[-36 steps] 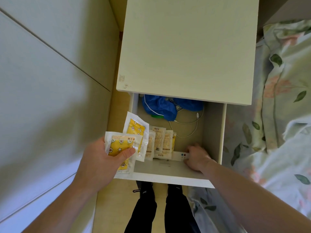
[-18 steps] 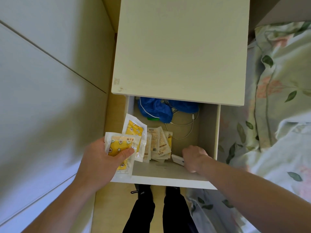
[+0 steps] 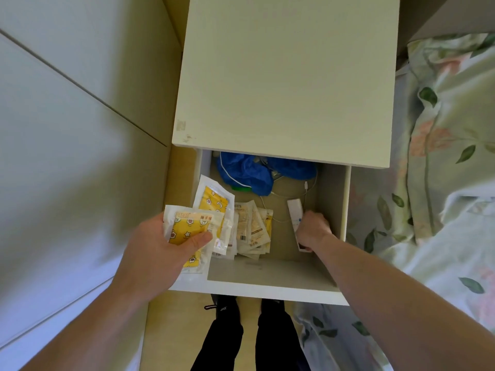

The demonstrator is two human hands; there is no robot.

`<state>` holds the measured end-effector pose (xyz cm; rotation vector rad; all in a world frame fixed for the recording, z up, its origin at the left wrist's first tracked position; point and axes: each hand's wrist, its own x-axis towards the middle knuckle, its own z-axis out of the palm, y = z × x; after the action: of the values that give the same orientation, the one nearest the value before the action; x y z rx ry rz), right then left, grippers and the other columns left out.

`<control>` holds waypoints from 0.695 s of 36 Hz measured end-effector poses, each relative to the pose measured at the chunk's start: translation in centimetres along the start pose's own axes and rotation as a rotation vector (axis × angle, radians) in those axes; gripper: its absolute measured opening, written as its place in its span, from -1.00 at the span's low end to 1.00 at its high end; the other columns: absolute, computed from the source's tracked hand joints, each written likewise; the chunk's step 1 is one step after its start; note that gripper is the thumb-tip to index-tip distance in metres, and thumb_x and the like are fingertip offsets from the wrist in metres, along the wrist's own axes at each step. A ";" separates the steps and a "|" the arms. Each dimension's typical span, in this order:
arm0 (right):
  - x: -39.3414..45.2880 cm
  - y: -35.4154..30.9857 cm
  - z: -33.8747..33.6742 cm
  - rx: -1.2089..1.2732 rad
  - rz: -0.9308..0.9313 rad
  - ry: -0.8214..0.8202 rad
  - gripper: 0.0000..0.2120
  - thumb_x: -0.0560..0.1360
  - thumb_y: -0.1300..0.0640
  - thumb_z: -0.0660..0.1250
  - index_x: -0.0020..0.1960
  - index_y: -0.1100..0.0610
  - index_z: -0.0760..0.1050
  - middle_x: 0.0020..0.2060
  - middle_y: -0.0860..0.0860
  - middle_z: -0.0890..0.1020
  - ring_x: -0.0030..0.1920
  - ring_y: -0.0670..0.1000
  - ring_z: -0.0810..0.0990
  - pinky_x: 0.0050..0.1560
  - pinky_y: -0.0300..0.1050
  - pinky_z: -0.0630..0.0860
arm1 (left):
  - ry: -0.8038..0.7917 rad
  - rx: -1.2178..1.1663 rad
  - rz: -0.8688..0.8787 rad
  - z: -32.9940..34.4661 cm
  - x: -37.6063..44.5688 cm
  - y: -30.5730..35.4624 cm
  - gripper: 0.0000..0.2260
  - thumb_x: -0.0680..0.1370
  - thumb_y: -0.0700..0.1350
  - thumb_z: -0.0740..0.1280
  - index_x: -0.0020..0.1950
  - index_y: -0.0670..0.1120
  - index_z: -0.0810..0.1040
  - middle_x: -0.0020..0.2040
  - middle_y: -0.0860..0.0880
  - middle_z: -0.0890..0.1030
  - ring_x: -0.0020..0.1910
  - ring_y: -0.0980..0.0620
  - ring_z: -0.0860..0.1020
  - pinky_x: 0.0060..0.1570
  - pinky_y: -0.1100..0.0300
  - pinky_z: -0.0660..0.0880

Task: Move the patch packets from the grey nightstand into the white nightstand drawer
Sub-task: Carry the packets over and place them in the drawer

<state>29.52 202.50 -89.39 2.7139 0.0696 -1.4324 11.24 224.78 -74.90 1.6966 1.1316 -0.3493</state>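
Task judged partly done: a pile of beige patch packets (image 3: 253, 227) already lies in the white nightstand drawer (image 3: 267, 289). Two yellow patch packets (image 3: 199, 223) are pinched under the left hand's (image 3: 160, 253) thumb at the drawer's 9 o'clock rim, not yet released. The right hand (image 3: 312, 231) is curled around a white remote (image 3: 296, 219) at 3 o'clock of the pile.
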 end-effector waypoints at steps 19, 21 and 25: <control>1.2 -7.6 4.2 0.368 -0.257 -0.016 -0.63 0.52 0.06 0.48 0.31 0.00 0.54 0.13 -0.04 0.67 0.08 0.00 0.64 0.13 -0.08 0.61 | 0.076 -0.036 -0.022 -1.7 -0.1 -2.0 -0.73 0.38 0.10 0.53 0.05 0.09 0.68 -0.13 0.20 0.72 -0.16 0.26 0.68 -0.38 0.41 0.53; 1.3 -7.0 4.8 0.400 -0.235 -0.007 -0.71 0.52 0.10 0.47 0.22 -0.01 0.56 0.04 -0.05 0.68 0.01 -0.01 0.64 0.06 -0.07 0.63 | 0.079 -0.037 -0.021 -1.8 0.0 -2.1 -0.72 0.39 0.09 0.53 0.07 0.09 0.68 -0.12 0.20 0.72 -0.15 0.27 0.68 -0.39 0.41 0.53; 1.0 -5.3 5.4 0.382 -0.253 0.021 -0.83 0.54 0.19 0.40 0.07 -0.03 0.57 -0.08 -0.04 0.65 -0.08 -0.03 0.63 -0.05 -0.09 0.63 | 0.087 -0.023 -0.022 -1.9 0.0 -2.0 -0.70 0.38 0.12 0.52 0.07 0.09 0.68 -0.10 0.19 0.72 -0.16 0.27 0.68 -0.39 0.44 0.52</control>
<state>25.27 207.36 -93.46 3.1223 0.1613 -1.6298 9.09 226.45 -75.29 1.6941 1.2135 -0.2777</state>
